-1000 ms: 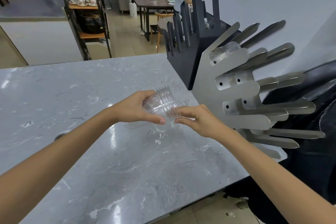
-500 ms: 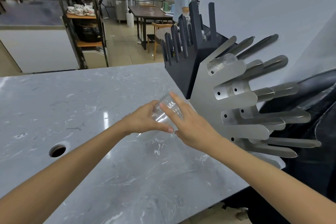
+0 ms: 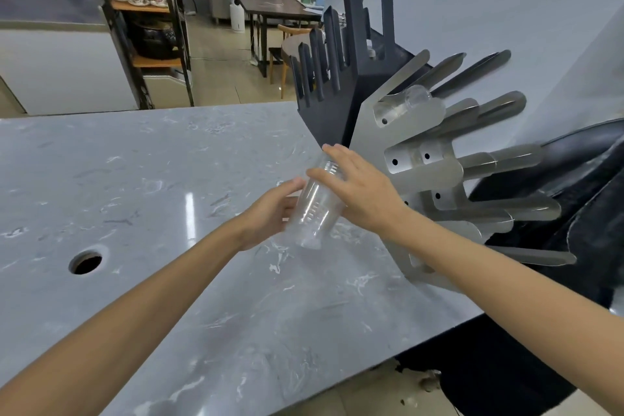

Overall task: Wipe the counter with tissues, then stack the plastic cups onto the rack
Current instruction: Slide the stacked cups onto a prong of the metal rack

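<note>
Both hands hold a stack of clear ribbed plastic cups point(image 3: 315, 204) above the grey marble counter point(image 3: 141, 179): left hand point(image 3: 270, 213) fingers wrapped around its side, right hand point(image 3: 361, 192) fingers closed over its top. Just beyond the right fingers stands the silver metal rack point(image 3: 422, 159). Thin walls could buckle or slip if squeezed unevenly.

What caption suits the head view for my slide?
Both hands, left and right, hold clear plastic cups beside the steel rack.
</note>
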